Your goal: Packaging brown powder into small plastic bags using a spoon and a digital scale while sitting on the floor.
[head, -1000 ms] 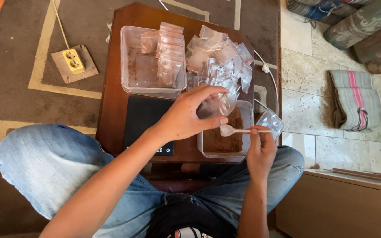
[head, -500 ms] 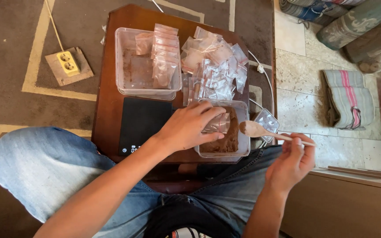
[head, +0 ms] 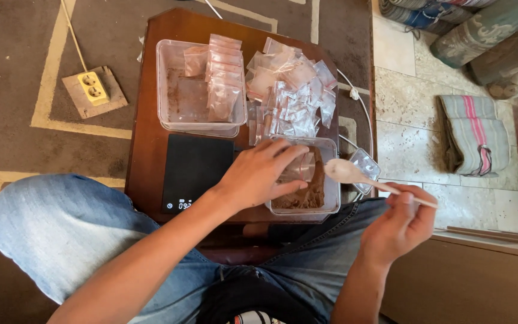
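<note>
**Scooping brown powder at a small wooden table**

Pinching a small clear bag (head: 300, 170), the left hand (head: 258, 175) holds it over the tub of brown powder (head: 326, 203) at frame centre. Right hand (head: 398, 227), lower right, grips a white spoon (head: 355, 175) by its handle, bowl just beside the tub's right rim.

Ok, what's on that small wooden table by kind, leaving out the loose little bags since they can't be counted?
Clear plastic containers: 2 (far one, near one with brown powder)
Black digital scale: 1
Pile of small clear bags: 1
White spoon, held over the table edge in the right hand: 1
Total: 5
</note>
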